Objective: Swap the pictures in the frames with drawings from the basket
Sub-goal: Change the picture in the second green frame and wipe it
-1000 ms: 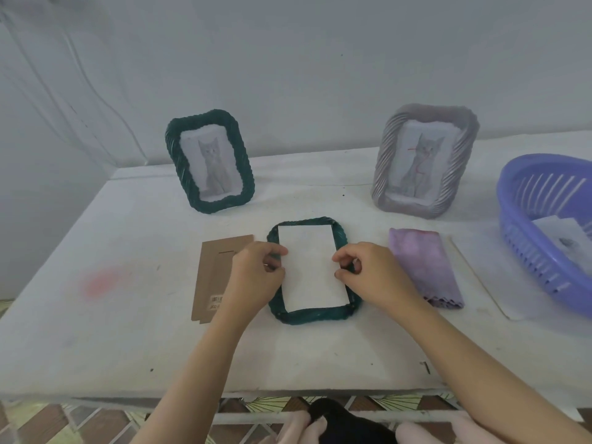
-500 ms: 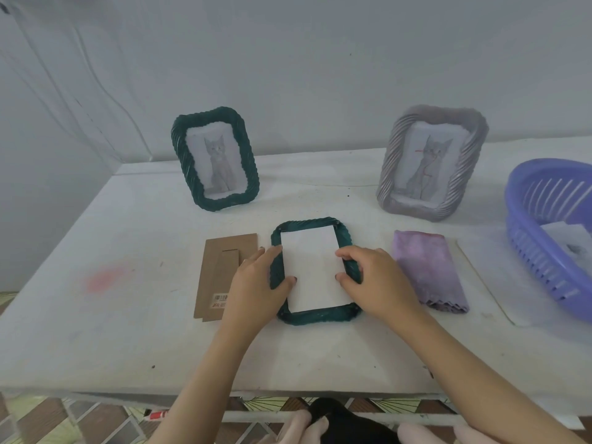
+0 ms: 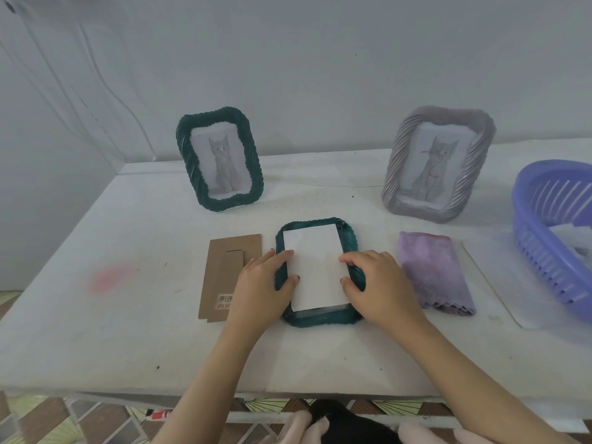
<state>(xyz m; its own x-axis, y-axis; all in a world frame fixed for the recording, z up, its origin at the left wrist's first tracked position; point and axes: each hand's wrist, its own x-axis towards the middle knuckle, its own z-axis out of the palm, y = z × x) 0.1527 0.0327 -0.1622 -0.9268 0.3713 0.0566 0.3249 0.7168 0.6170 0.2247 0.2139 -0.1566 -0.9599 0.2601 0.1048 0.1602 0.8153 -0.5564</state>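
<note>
A dark green frame (image 3: 320, 319) lies face down in the middle of the table with a white sheet (image 3: 315, 267) lying blank side up in its back opening. My left hand (image 3: 262, 285) rests on the frame's left edge, fingers and thumb touching the sheet's left side. My right hand (image 3: 376, 283) lies on the frame's right edge, fingertips pressing the sheet's right side. The brown cardboard backing (image 3: 221, 274) lies to the left. A purple basket (image 3: 551, 238) holding white drawings (image 3: 573, 233) stands at the right.
A green frame (image 3: 221, 158) with a cat picture stands at the back left, a grey frame (image 3: 439, 165) with a cat picture at the back right. A folded purple cloth (image 3: 432, 270) lies right of my right hand. A white sheet (image 3: 499, 293) lies under the basket.
Both hands went from pinching the sheet's edges with curled fingers to lying flatter on the frame, fingertips on the sheet. The sheet now sits lower in the frame.
</note>
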